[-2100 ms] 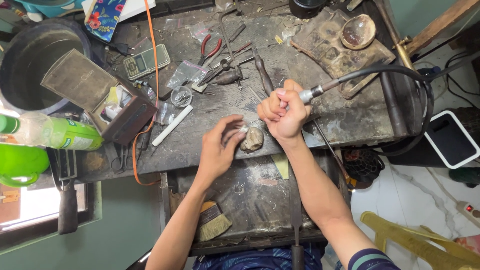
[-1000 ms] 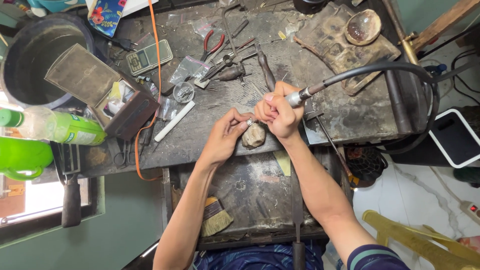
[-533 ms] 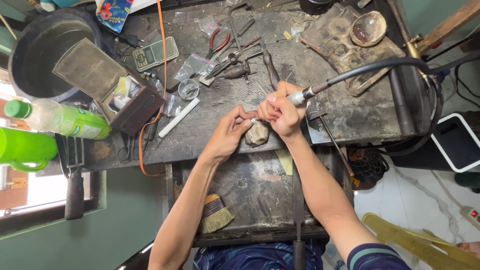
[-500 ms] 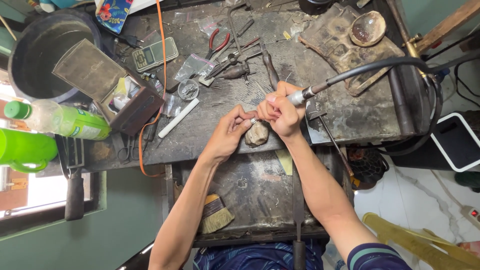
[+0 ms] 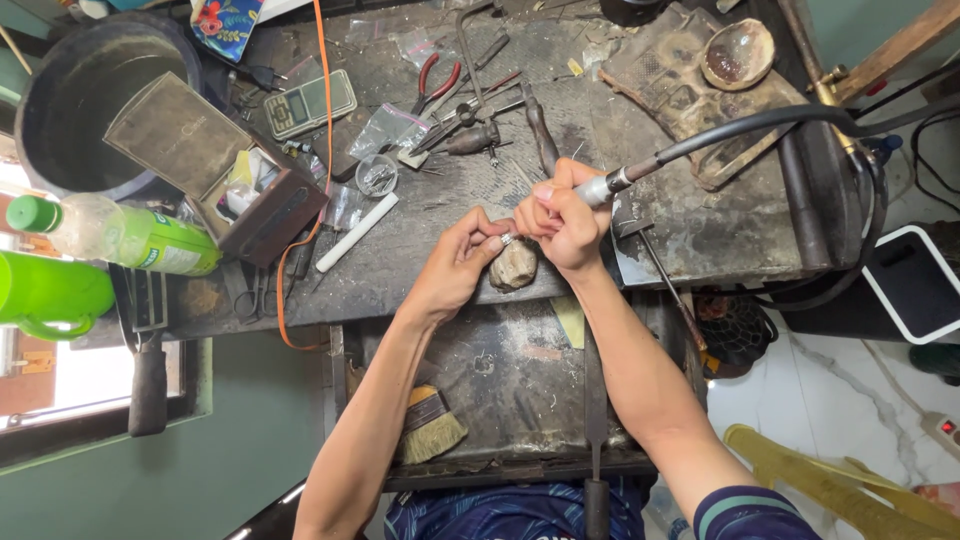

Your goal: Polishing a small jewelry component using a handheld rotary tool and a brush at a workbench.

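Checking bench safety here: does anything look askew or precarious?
Mostly ordinary clutter. The green bottle lies on its side at the workbench edge, and the orange cable trails across the tools. Both hands meet over a small ring.

- workbench (image 5: pixel 700 230): dull grey top, rough, scratched and stained;
- rotary handpiece (image 5: pixel 600 187): bright smooth metal, on a matt black rubbery hose (image 5: pixel 760 120);
- bench peg (image 5: pixel 514 266): worn, chipped, wood-like;
- pliers (image 5: pixel 437 78): glossy red plastic grips;
- bottle (image 5: pixel 120 232): clear shiny plastic;
- brush (image 5: pixel 432 425): coarse pale bristles
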